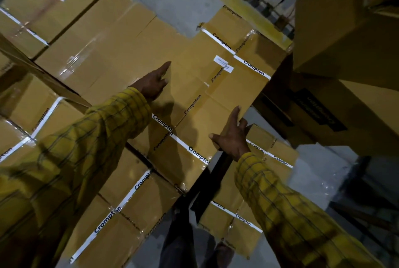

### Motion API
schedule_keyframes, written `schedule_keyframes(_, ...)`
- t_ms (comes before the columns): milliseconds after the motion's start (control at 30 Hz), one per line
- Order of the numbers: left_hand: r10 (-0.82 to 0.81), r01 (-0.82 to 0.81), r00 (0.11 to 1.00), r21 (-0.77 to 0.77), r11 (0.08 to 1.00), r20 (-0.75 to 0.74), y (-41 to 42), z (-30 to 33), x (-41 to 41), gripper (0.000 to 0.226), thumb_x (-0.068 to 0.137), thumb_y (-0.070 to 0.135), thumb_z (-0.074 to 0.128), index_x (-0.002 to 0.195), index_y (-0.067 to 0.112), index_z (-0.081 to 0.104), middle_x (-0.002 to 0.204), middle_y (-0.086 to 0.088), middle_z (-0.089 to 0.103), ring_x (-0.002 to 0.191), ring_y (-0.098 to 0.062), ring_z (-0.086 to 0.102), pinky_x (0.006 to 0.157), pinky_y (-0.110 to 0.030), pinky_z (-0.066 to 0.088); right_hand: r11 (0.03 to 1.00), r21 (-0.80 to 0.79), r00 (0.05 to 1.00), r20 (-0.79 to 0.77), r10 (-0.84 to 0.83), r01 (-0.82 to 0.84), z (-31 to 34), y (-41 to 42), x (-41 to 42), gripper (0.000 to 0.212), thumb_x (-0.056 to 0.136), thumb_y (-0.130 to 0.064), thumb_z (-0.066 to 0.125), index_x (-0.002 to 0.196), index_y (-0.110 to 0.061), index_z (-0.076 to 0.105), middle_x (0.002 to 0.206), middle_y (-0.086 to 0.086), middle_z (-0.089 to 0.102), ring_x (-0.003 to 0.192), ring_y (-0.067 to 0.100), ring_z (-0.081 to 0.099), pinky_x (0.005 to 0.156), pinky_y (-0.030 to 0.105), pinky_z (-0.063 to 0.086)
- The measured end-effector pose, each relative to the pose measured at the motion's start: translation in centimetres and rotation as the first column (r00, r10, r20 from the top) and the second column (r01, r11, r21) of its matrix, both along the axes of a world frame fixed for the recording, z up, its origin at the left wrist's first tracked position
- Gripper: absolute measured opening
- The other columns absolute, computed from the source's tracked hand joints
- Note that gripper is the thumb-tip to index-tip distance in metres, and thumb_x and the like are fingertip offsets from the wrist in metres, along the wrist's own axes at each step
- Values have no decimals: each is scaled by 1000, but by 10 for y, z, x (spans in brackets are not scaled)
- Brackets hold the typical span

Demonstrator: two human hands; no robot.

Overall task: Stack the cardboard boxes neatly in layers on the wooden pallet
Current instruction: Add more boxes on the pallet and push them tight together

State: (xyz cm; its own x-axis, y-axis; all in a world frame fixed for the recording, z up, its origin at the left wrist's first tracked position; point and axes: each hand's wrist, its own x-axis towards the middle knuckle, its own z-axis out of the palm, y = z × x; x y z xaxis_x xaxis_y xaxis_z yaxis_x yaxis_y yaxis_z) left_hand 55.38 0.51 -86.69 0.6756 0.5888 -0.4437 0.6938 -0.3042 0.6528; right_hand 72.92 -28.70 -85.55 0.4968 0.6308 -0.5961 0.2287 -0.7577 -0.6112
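A person's left hand (154, 83) lies flat with fingers spread on a taped Crompton cardboard box (207, 99), the right hand (232, 136) spread against its near edge, seating it atop an already well-built stack (86, 56); more boxes (244, 203) wait below.

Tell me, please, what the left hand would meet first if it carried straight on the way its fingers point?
The left hand points along the top of the box with the white label; probably that box's top surface first, though its height above the cardboard is unclear.
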Motion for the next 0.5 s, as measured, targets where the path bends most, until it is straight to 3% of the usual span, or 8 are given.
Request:
schedule_keyframes(100,5,-4,998,27,1000,-55,-6,3,6,67,111,15,42,166,23,6,165,-16,32,146,-34,38,114,-34,29,1000,-18,1000,-22,20,-20,1,0,4,132,87,-23,84,159,-29,-26,166,16,-9,151,34,24,97,21,31)
schedule_keyframes(200,47,-39,992,72,997,-114,-14,-2,11,70,109,13,43,166,24,4,159,-23,35,137,-41,45,112,-44,35,999,-26,999,-32,32,-33,4,1,3,134,86,-27,84,157,-34,-30,165,18,-5,149,39,29,114,36,35)
schedule_keyframes(267,99,-57,974,200,978,-206,-25,-7,14,72,107,19,44,166,25,4,164,-23,25,142,-47,37,116,-54,34,999,-27,999,-41,22,-24,5,1,2,136,85,-29,85,157,-35,-30,164,18,2,146,41,32,116,43,37)
schedule_keyframes(333,124,-29,955,330,943,-270,-48,-4,19,72,106,25,46,165,24,6,169,-22,10,151,-50,19,120,-63,23,1000,-14,999,-34,12,-12,8,-2,2,133,85,-30,85,159,-35,-26,163,17,6,145,39,35,115,41,36)
schedule_keyframes(400,41,56,968,374,926,-249,-78,1,31,71,106,32,49,165,19,12,170,-23,2,154,-51,6,122,-67,15,1000,7,1000,-3,14,-14,11,-10,0,124,88,-33,82,162,-34,-18,166,14,2,144,38,38,114,37,37)
schedule_keyframes(500,-210,226,974,387,894,-84,-137,3,55,69,104,40,48,160,5,29,167,-31,11,152,-55,13,119,-68,22,998,54,1000,5,-13,12,11,-34,-1,107,95,-34,74,164,-37,-9,171,10,-4,149,37,32,116,38,36)
